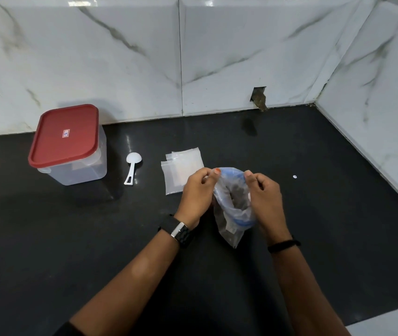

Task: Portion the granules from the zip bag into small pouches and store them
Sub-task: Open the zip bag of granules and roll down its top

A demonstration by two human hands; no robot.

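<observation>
here i have the zip bag lifted just above the dark desk, left hand and right hand each with fingers pinched on one lip of its blue mouth, spreading it so the dark granules can be reached. the small pouches lie flat just behind, the white scoop and red-lidded container wait further left.
</observation>
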